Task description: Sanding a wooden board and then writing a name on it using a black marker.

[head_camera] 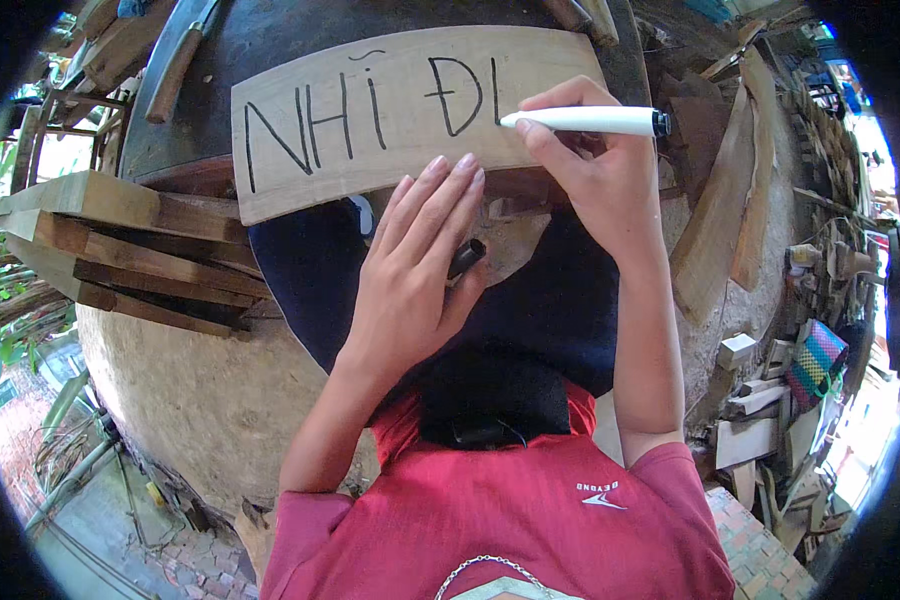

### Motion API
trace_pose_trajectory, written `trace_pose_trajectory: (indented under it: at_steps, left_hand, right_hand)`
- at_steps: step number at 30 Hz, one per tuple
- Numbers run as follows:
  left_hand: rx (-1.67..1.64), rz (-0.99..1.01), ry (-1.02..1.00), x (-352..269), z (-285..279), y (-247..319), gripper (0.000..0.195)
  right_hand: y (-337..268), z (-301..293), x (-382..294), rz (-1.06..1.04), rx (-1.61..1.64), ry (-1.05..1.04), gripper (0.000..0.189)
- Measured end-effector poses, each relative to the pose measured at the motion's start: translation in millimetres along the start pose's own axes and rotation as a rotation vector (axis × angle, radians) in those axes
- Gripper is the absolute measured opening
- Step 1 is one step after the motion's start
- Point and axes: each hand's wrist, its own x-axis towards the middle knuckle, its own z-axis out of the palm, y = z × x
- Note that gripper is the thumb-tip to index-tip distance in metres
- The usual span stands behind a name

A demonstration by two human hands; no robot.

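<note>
A pale wooden board point(405, 90) lies across the edge of a dark table point(300, 34), with large hand-drawn black letters on its face. My right hand point(600, 150) grips a white marker pen point(592, 120) between thumb and fingers. The pen's tip meets the board at the foot of the rightmost stroke. Flat fingers of my left hand point(412, 255) reach the board's lower edge. Between that hand's thumb and forefinger sits a black marker cap point(465, 259).
A wood-handled tool point(176, 71) with a metal blade rests on the table at upper left. Stacked timber beams point(135, 247) jut out at left. To the right, long planks point(720, 195) lie on the earthen ground, with a woven checkered bag point(817, 364) among wood offcuts farther out.
</note>
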Motion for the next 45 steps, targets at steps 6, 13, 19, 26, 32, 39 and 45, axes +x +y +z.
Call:
trace_pose_trajectory:
  at_steps: [6, 13, 19, 26, 32, 39, 45]
  left_hand:
    - [-0.003, -0.004, -0.008, 0, -1, 1, 0.064]
    - [-0.019, -0.006, -0.002, 0, -1, 2, 0.064]
    - [-0.023, -0.017, -0.01, -1, -1, 2, 0.065]
    - [-0.026, -0.008, -0.006, -2, 0, -1, 0.069]
    - [-0.031, -0.017, -0.019, -1, -2, 1, 0.071]
    - [-0.025, -0.007, -0.002, -1, 0, 0, 0.067]
    - [-0.058, -0.042, -0.008, 0, -3, 4, 0.061]
  right_hand:
    - [5, 0, 1, 0.013, 0.075, 0.018, 0.012]
    - [32, 0, 33, -0.047, 0.131, 0.116, 0.012]
    - [22, 3, 46, -0.119, 0.026, 0.068, 0.013]
    - [22, 4, 47, -0.13, -0.029, 0.053, 0.015]
    - [17, 2, 45, -0.117, -0.092, 0.038, 0.016]
    - [32, 0, 32, -0.169, -0.063, 0.115, 0.014]
    - [19, -7, 8, -0.054, -0.033, 0.11, 0.013]
